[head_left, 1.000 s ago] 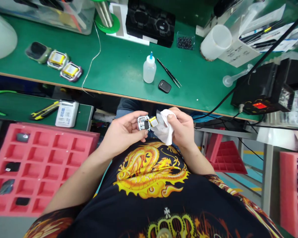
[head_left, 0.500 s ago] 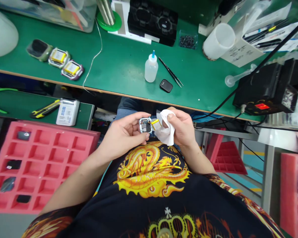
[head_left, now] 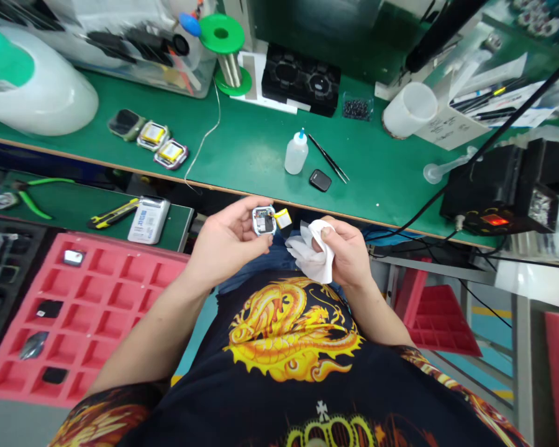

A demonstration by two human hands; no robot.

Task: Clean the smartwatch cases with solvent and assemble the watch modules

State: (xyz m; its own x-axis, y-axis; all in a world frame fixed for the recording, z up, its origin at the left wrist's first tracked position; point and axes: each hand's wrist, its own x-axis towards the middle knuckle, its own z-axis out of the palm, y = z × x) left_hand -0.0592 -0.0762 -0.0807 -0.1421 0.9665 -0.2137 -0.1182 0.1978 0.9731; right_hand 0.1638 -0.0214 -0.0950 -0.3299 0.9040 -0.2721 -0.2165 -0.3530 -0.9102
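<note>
we have a green bench (head_left: 242,149) across the view, with a clear bottle (head_left: 297,158) standing on it, our marker for everything else. well left of the bottle and nearer us lies a pink foam tray (head_left: 121,246) with a few pieces in its pockets. far right of the bottle sits a black box (head_left: 482,198) with a lit red switch. our left hand (head_left: 230,242), nearer us than the bottle and to its left, is half curled, thumb and fingers pinching a watch (head_left: 264,221) by its rim, its inside parts facing up. our right hand (head_left: 349,251), nearer us and to the bottle's right, is closed on a crumpled white wipe (head_left: 317,264), apart from the watch. well left of the bottle, three other watches (head_left: 153,135) lie in a row. just right of it are tweezers (head_left: 326,156); just in front, slightly right, a black cover (head_left: 320,180). nearer us than the bottle, slightly left, a yellow-edged battery (head_left: 283,218) juts from the held watch.
</note>
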